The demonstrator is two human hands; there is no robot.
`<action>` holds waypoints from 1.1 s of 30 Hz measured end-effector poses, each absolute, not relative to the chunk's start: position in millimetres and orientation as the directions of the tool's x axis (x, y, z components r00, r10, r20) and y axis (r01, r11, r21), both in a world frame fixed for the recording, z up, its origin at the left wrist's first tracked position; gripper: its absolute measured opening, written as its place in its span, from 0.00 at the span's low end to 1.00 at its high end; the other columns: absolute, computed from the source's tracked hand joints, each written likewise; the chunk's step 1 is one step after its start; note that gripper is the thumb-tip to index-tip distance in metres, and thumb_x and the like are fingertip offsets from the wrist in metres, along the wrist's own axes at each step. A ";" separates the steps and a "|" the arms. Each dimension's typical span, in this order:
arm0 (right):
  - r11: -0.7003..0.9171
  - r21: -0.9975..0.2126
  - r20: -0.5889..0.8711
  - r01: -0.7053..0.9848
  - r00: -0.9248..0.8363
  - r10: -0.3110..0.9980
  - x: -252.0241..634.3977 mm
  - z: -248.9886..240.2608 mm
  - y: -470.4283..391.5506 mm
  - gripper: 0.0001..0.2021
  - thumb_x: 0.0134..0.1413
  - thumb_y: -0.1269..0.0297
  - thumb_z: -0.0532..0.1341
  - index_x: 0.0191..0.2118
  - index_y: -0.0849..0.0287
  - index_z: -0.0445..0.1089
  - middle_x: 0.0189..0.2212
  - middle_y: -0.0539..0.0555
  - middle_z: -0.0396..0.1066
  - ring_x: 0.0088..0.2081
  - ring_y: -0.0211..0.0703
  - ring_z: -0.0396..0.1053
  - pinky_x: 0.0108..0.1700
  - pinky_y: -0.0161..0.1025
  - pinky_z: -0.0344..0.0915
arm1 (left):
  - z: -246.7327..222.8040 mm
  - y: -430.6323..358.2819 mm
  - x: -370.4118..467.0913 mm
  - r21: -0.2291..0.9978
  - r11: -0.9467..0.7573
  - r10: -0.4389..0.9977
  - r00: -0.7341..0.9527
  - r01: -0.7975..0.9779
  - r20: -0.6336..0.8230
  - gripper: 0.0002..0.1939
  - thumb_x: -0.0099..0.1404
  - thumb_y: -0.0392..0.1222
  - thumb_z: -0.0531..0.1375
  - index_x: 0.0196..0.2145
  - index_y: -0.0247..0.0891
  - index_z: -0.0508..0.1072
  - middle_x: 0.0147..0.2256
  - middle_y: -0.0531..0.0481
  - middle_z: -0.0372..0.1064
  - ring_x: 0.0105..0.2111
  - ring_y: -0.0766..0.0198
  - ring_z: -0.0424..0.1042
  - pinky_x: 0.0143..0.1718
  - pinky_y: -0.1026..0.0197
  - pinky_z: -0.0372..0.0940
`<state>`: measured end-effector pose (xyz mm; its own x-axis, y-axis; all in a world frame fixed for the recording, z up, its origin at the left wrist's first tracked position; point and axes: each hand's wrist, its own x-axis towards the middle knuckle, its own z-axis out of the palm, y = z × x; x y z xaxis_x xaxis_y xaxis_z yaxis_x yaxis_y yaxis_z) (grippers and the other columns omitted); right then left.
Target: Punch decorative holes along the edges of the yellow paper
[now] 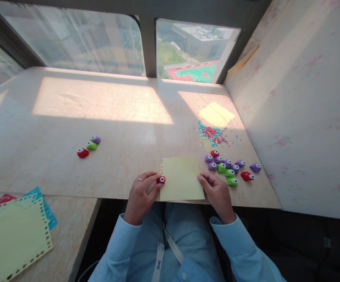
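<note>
Head view: left hand [142, 192] pinches small red punch [161, 179] between thumb and fingers, punch at left edge of yellow sheet [182, 179]; short row of holes runs along that edge, above the punch. Right hand [217, 192] pinches sheet's right edge, thumb and fingertips together. Sheet lies near front edge of the pale tabletop [123, 156]. Right of it, cluster of purple, green and red punches [221, 168]; beyond them, loose confetti [213, 135] in red, blue, yellow, then yellow paper [216, 114]. Three more punches [91, 145] off to the left. Lower left, hole-edged sheets [14, 239] overlap.
</note>
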<state>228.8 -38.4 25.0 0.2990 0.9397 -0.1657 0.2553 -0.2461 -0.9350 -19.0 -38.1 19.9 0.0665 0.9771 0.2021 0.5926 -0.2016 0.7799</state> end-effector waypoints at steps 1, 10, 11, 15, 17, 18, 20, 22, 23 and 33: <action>-0.247 -0.935 -0.165 0.254 0.306 0.938 228.8 24.9 -37.1 0.21 0.47 0.47 0.66 0.36 0.61 0.78 0.35 0.59 0.80 0.37 0.55 0.77 0.41 0.47 0.73 | 19.9 -35.6 -17.6 0.771 -0.204 0.976 0.062 0.603 0.210 0.11 0.65 0.44 0.60 0.44 0.42 0.78 0.45 0.45 0.73 0.47 0.56 0.71 0.50 0.48 0.68; -0.221 -0.921 -0.099 0.321 0.357 0.929 228.8 22.0 -28.1 0.21 0.49 0.47 0.64 0.38 0.60 0.79 0.37 0.59 0.80 0.38 0.55 0.76 0.43 0.47 0.72 | 20.4 -10.2 -11.2 0.735 -0.226 0.968 0.064 0.639 0.242 0.11 0.66 0.44 0.59 0.43 0.40 0.77 0.44 0.45 0.74 0.45 0.56 0.71 0.49 0.49 0.67; -0.220 -0.920 -0.095 0.324 0.359 0.928 228.7 21.9 -28.2 0.20 0.49 0.47 0.64 0.38 0.60 0.79 0.37 0.59 0.80 0.38 0.54 0.76 0.43 0.47 0.72 | 20.9 -8.7 -11.2 0.734 -0.226 0.968 0.067 0.641 0.240 0.11 0.66 0.44 0.59 0.43 0.40 0.77 0.43 0.45 0.74 0.44 0.56 0.71 0.48 0.50 0.67; -0.218 -0.914 -0.085 0.341 0.366 0.927 228.2 21.6 -29.9 0.20 0.50 0.46 0.64 0.38 0.59 0.79 0.36 0.58 0.80 0.38 0.54 0.77 0.41 0.46 0.73 | 23.0 -7.7 -12.2 0.737 -0.230 0.969 0.080 0.635 0.234 0.11 0.66 0.45 0.59 0.43 0.42 0.77 0.43 0.45 0.74 0.44 0.56 0.71 0.48 0.50 0.68; -0.220 -0.909 -0.080 0.353 0.371 0.925 228.2 21.1 -30.9 0.20 0.51 0.46 0.63 0.39 0.59 0.79 0.36 0.58 0.80 0.37 0.53 0.77 0.40 0.45 0.73 | 23.6 -9.3 -13.6 0.740 -0.235 0.969 0.090 0.630 0.232 0.11 0.65 0.45 0.60 0.43 0.42 0.78 0.43 0.46 0.74 0.44 0.56 0.71 0.48 0.50 0.67; -0.221 -0.907 -0.077 0.360 0.373 0.925 228.2 20.8 -31.4 0.20 0.51 0.47 0.63 0.39 0.59 0.79 0.36 0.58 0.80 0.36 0.53 0.77 0.39 0.45 0.73 | 23.7 -10.2 -14.4 0.741 -0.238 0.968 0.096 0.628 0.230 0.11 0.65 0.45 0.60 0.43 0.42 0.78 0.43 0.45 0.74 0.45 0.56 0.71 0.48 0.50 0.67; -0.219 -0.900 -0.067 0.376 0.376 0.924 228.3 20.0 -32.2 0.20 0.52 0.47 0.63 0.39 0.60 0.79 0.36 0.58 0.80 0.36 0.53 0.77 0.38 0.44 0.73 | 23.8 -11.7 -16.1 0.745 -0.244 0.968 0.109 0.621 0.226 0.11 0.65 0.45 0.60 0.43 0.42 0.78 0.44 0.45 0.73 0.45 0.56 0.70 0.49 0.50 0.67; -0.213 -0.894 -0.054 0.395 0.377 0.925 228.3 19.2 -32.8 0.20 0.52 0.47 0.63 0.39 0.60 0.79 0.36 0.58 0.80 0.36 0.53 0.77 0.38 0.43 0.73 | 23.7 -12.6 -17.4 0.747 -0.249 0.967 0.118 0.616 0.225 0.12 0.65 0.45 0.60 0.44 0.42 0.78 0.44 0.45 0.73 0.46 0.56 0.70 0.49 0.50 0.67; -0.209 -0.891 -0.047 0.402 0.377 0.925 228.3 18.8 -33.1 0.20 0.52 0.47 0.63 0.39 0.60 0.79 0.36 0.58 0.80 0.36 0.52 0.77 0.38 0.43 0.73 | 23.6 -12.8 -17.8 0.747 -0.250 0.967 0.119 0.616 0.226 0.11 0.65 0.44 0.60 0.44 0.42 0.77 0.44 0.45 0.73 0.46 0.56 0.70 0.48 0.50 0.67; -0.185 -0.879 -0.006 0.440 0.377 0.926 227.1 17.4 -34.3 0.18 0.54 0.49 0.62 0.39 0.59 0.79 0.35 0.57 0.80 0.35 0.52 0.77 0.38 0.43 0.73 | 23.1 -13.0 -17.1 0.731 -0.247 0.966 0.103 0.636 0.236 0.11 0.65 0.45 0.60 0.43 0.42 0.77 0.43 0.45 0.74 0.44 0.56 0.71 0.47 0.50 0.68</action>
<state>227.1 -34.3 17.4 0.3772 0.9261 -0.0063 0.4396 -0.1851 -0.8789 -17.1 -13.0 23.1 0.1033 0.9662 0.2362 0.6365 -0.2467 0.7308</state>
